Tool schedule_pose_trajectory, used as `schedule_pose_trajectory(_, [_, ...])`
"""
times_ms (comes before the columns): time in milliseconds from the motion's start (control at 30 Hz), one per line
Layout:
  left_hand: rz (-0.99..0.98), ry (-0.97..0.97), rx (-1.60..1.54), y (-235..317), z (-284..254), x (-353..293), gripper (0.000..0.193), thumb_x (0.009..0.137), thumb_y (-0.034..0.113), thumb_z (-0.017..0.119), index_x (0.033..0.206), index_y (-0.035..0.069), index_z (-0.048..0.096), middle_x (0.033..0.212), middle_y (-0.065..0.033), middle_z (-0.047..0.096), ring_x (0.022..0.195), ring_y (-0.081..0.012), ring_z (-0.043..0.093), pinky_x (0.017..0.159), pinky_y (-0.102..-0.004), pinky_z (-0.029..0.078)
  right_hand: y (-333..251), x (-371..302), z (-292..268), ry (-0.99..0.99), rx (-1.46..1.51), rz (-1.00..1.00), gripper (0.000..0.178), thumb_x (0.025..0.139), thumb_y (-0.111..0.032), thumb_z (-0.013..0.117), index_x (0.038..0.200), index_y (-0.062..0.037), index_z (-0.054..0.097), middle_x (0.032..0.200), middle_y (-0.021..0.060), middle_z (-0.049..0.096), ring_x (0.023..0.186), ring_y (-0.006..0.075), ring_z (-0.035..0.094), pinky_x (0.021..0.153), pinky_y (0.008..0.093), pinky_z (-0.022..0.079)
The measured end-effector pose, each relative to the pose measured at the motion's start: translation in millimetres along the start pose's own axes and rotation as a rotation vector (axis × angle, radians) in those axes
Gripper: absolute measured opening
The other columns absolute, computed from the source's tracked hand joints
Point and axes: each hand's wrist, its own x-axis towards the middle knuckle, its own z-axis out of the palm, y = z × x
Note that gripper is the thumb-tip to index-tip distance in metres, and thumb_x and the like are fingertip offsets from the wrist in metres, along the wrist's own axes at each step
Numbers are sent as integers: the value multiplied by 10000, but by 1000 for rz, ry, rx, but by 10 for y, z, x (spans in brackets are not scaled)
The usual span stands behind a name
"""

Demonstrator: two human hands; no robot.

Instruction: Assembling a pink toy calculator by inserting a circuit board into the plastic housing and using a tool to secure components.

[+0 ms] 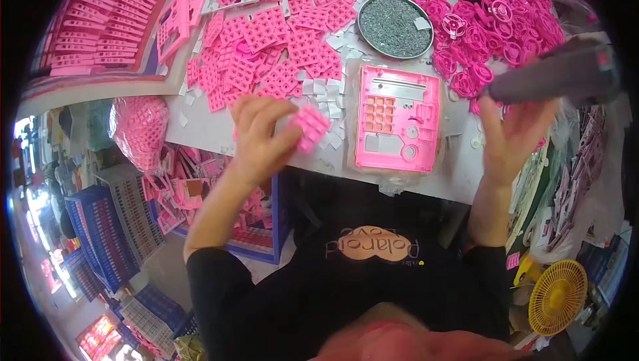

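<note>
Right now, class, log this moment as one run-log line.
left hand: holds pink keypad piece | right hand: raised under blurred grey tool | pink panel: flat on table

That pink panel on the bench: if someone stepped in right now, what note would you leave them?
Left hand: holds a pink keypad piece just left of the pink panel.
Right hand: raised and open under a blurred grey tool; whether it grips it is unclear.
Panel lies flat at the table edge, one keypad grid already seated in it.
More keypads piled behind, pink wheels to the right, a tray of screws between.
Left: the held keypad is not yet in.
</note>
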Motion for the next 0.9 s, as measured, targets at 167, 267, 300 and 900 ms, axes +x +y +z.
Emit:
schedule_pose_trajectory(167, [-71, 167, -188, 513, 224, 35, 328, 608, 127, 778, 888, 180, 615, 1089, -49, 633, 970, -267, 578, 876, -484, 409, -117, -459, 176, -452, -226, -315, 665, 701, -97, 826, 1294, -74, 526, 1364, 175, 546, 1280, 371, 487, 1054, 511, 399])
schedule_pose_trajectory(267, [-116, 218, -290, 761, 309, 131, 333, 607, 125, 794, 882, 176, 614, 1076, -45, 633, 951, -264, 579, 857, -482, 402, 50, -627, 406, -670, 32, -193, 578, 669, -76, 820, 1201, -119, 600, 1347, 108, 577, 1245, 367, 492, 1055, 475, 396])
schedule_pose_trajectory(300, [-137, 212, -312, 806, 313, 145, 330, 608, 125, 796, 879, 175, 613, 1074, -43, 633, 949, -264, 579, 856, -484, 402, 18, -622, 437, -673, 22, -211, 566, 669, -79, 823, 1191, -120, 607, 1318, 105, 592, 1210, 360, 517, 1031, 474, 415])
schedule_pose_trajectory(900, [-593, -127, -619, 545, 247, 199, 663, 777, 12, 787, 1366, 5, 484, 1136, -124, 649, 971, -213, 618, 912, -348, 492, 432, -195, 619, -775, -229, 258, 182, 862, -130, 765, 997, -34, 688, 883, 87, 684, 678, 166, 647, 616, 310, 520])
